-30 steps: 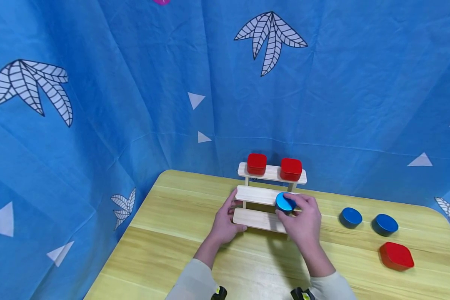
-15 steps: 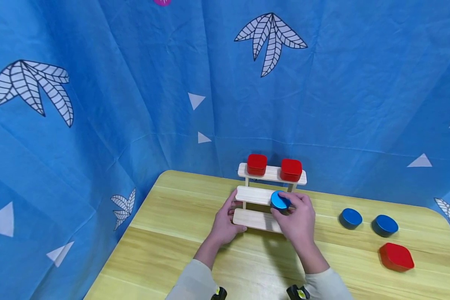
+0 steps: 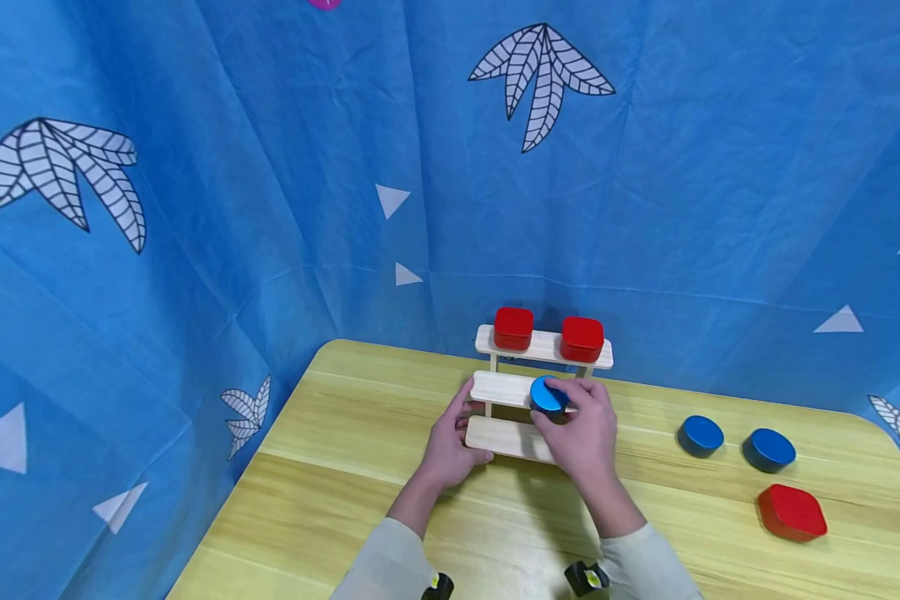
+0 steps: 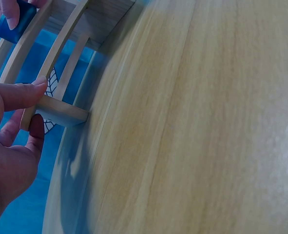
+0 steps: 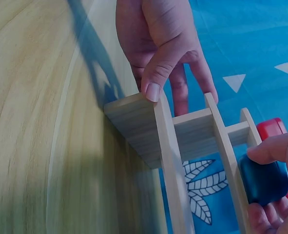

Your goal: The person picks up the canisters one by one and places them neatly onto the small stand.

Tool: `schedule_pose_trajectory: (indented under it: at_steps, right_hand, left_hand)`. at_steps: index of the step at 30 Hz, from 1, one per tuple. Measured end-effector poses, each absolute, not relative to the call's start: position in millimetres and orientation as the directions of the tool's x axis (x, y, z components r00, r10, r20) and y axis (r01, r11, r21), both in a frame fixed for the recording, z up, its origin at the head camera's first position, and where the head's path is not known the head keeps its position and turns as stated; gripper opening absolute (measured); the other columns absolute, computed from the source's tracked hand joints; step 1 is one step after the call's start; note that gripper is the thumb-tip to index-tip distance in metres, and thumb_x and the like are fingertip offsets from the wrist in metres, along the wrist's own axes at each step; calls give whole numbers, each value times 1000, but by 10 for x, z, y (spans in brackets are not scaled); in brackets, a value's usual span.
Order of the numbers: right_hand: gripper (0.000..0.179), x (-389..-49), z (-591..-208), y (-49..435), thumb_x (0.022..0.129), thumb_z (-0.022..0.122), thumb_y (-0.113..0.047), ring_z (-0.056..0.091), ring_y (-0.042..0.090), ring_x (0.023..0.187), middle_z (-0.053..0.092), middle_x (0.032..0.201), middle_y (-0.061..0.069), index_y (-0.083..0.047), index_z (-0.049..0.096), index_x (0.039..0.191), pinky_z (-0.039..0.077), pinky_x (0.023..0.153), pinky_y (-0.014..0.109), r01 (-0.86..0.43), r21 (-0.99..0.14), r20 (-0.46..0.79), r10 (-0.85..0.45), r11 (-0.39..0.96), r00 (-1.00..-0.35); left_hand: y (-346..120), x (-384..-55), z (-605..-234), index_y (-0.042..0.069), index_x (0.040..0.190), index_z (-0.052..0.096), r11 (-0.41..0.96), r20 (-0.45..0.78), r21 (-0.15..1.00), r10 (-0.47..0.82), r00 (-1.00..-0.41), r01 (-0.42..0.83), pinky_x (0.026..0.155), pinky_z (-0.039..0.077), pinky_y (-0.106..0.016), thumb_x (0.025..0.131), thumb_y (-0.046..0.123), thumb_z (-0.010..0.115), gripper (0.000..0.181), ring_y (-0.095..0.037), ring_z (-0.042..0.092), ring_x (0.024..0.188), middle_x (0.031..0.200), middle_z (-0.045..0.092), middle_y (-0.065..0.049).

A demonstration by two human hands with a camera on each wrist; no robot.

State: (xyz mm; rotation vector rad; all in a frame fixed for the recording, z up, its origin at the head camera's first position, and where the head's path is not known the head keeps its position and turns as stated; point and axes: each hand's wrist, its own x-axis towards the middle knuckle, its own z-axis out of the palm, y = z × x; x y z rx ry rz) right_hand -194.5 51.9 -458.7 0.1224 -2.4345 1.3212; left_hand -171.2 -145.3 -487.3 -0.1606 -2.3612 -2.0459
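A three-tier wooden display stand (image 3: 501,387) stands at the back of the table. My left hand (image 3: 450,446) holds its left end; in the left wrist view the thumb and fingers pinch the end of the lowest tier (image 4: 56,108). My right hand (image 3: 587,433) grips a round blue tin (image 3: 546,395) between thumb and fingers, at the middle tier near its centre. The right wrist view shows the blue tin (image 5: 263,179) close against that tier; whether its base touches the board is hard to tell. Two red tins (image 3: 513,327) sit apart on the top tier.
To the right on the wooden table (image 3: 330,467) are two round blue tins (image 3: 701,436) and, nearer, a red tin (image 3: 792,512). A blue patterned cloth (image 3: 450,167) hangs behind the table and at its left side.
My right hand has slid the blue tin leftward along the middle tier, from its right end towards the centre. The left hand keeps its hold on the stand.
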Motion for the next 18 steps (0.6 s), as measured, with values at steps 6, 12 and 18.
schedule_pose_trajectory:
  at_steps: [6, 12, 18]
  right_hand:
    - [50, -1974, -4588, 479, 70, 89, -4, 52, 35, 112, 54, 120, 17, -4, 73, 118, 59, 75, 48, -254, -785, 361, 84, 565, -929]
    - [51, -1993, -4591, 453, 70, 90, -6, 52, 34, 113, 55, 120, 17, -5, 73, 118, 59, 74, 47, -264, -769, 371, 71, 582, -926]
    - [51, -2027, -4571, 410, 71, 90, -7, 51, 34, 114, 54, 122, 17, -6, 73, 119, 58, 75, 47, -264, -761, 357, 43, 593, -933]
  left_hand:
    - [-1456, -1718, -4878, 17, 159, 27, 148, 69, 986, 74, -995, 80, 88, 54, -39, 67, -27, 75, 113, -35, 56, 110, 132, 54, -19]
    - [-1456, -1722, -4868, 17, 159, 28, 147, 57, 987, 72, -996, 67, 89, 53, -41, 67, -27, 75, 113, -35, 55, 111, 133, 54, -19]
    - [-1456, -1721, -4861, 17, 159, 28, 152, 54, 986, 69, -996, 64, 89, 53, -42, 68, -27, 75, 112, -36, 57, 110, 132, 54, -18]
